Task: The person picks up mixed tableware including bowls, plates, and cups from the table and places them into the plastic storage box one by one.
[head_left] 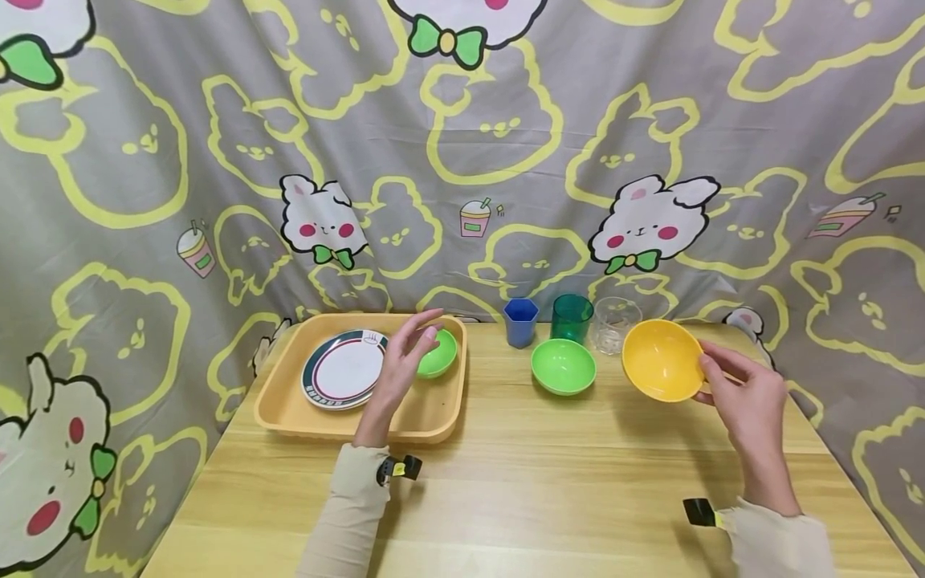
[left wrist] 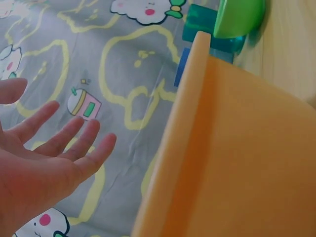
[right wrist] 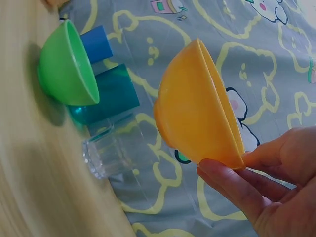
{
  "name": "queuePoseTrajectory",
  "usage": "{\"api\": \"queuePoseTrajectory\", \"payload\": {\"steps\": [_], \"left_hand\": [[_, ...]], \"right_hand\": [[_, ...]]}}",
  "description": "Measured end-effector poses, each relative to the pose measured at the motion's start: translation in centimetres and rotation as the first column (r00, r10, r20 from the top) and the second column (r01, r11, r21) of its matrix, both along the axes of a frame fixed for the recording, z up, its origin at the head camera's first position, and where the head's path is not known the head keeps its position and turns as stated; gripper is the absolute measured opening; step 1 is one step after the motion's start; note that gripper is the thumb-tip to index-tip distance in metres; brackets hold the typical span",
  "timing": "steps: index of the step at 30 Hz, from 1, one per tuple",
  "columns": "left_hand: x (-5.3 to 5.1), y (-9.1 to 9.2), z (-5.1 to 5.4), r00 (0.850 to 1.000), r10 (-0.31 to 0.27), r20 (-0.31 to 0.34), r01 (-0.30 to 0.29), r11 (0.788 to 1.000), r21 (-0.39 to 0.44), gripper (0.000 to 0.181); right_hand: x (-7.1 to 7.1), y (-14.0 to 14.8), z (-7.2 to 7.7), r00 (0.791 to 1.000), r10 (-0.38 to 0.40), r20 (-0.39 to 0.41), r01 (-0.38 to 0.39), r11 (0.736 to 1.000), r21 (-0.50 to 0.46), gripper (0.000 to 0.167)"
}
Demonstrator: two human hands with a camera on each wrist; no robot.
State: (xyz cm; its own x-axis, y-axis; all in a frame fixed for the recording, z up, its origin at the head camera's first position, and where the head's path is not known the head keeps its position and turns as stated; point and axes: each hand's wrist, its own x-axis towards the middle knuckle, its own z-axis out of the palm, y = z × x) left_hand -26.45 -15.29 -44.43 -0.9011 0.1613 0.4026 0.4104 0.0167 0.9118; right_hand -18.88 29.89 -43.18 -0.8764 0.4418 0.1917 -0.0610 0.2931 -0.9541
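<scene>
A yellow bowl (head_left: 663, 361) is held off the table at its right rim by my right hand (head_left: 747, 405); in the right wrist view the thumb and fingers pinch the rim of the bowl (right wrist: 195, 103). My left hand (head_left: 399, 365) hovers over the orange tray (head_left: 426, 429) with fingers spread, holding nothing. Inside the tray lie a white plate with a dark green rim (head_left: 345, 369) and a green bowl (head_left: 438, 357), partly hidden behind the left hand. Another green bowl (head_left: 564, 367) stands on the table to the left of the yellow one.
Along the back edge of the wooden table (head_left: 535, 498) stand a blue cup (head_left: 520, 323), a teal cup (head_left: 572, 319) and a clear glass (head_left: 614, 327). A grey patterned curtain (head_left: 405, 144) hangs behind and at both sides.
</scene>
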Motion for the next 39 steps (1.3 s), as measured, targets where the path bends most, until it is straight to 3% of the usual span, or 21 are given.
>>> {"api": "queuePoseTrajectory", "payload": {"steps": [9, 14, 26, 39], "left_hand": [[0.3, 1.1, 0.3, 0.996, -0.090, 0.024, 0.089, 0.993, 0.073, 0.040], [0.3, 1.9, 0.1, 0.994, -0.112, 0.021, 0.110, 0.991, 0.082, 0.040], [0.5, 3.3, -0.2, 0.996, -0.087, 0.003, 0.087, 0.993, 0.075, 0.040], [1.2, 3.6, -0.3, 0.996, -0.087, 0.006, 0.086, 0.993, 0.078, 0.041]], "right_hand": [[-0.9, -1.2, -0.3, 0.998, 0.039, -0.047, -0.047, 0.981, -0.186, 0.037], [-0.9, -2.1, -0.2, 0.997, 0.048, -0.063, -0.060, 0.980, -0.190, 0.038], [-1.5, -3.6, -0.2, 0.991, 0.071, -0.110, -0.093, 0.973, -0.210, 0.036], [-1.5, -5.4, -1.0, 0.977, 0.184, -0.104, -0.202, 0.958, -0.204, 0.040]]}}
